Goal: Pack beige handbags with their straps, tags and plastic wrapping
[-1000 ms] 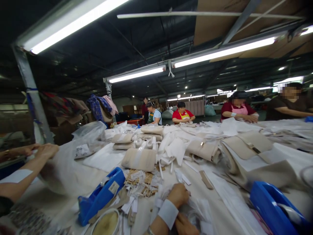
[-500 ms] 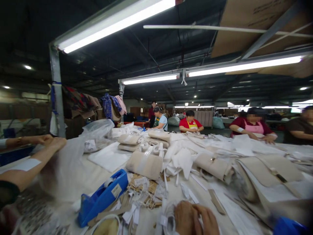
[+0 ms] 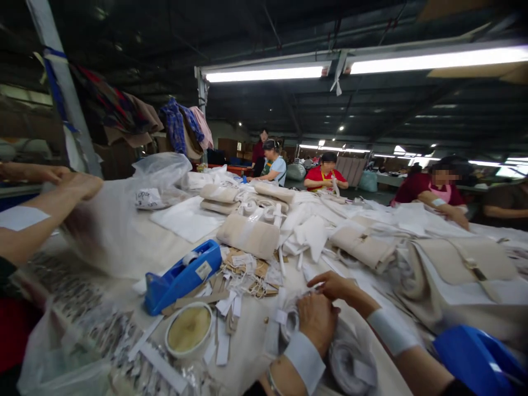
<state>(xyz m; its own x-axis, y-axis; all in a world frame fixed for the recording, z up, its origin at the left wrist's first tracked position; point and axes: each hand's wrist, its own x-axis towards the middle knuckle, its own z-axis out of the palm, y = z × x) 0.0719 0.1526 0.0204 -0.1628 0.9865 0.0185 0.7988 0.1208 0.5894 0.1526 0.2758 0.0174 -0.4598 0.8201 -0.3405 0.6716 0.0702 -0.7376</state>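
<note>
My left hand [image 3: 317, 322] is closed, palm down, over a pale coiled strap [image 3: 290, 324] in clear wrapping, low in the middle of the view. Just behind it, my right hand [image 3: 335, 286] reaches across the left knuckles, its visible fingers stretched and apart; some fingertips are hidden. Beneath my right forearm lies another wrapped coil [image 3: 352, 360]. Nearby are a blue tape dispenser [image 3: 185, 275], a round tub of yellowish stuff [image 3: 188, 328] and a pile of paper tags with strings [image 3: 251, 269].
A co-worker's hands [image 3: 80, 184] grip a clear plastic bag [image 3: 111, 231] at left. A folded beige bag [image 3: 249, 235], a beige flap bag [image 3: 464, 264] and white sheets cover the table. Another blue dispenser [image 3: 474, 352] stands at lower right. Several people work across the table.
The view has tilted downward, so both my forearms and the tub show more fully. My right hand has shifted from beside my left hand to behind and over it.
</note>
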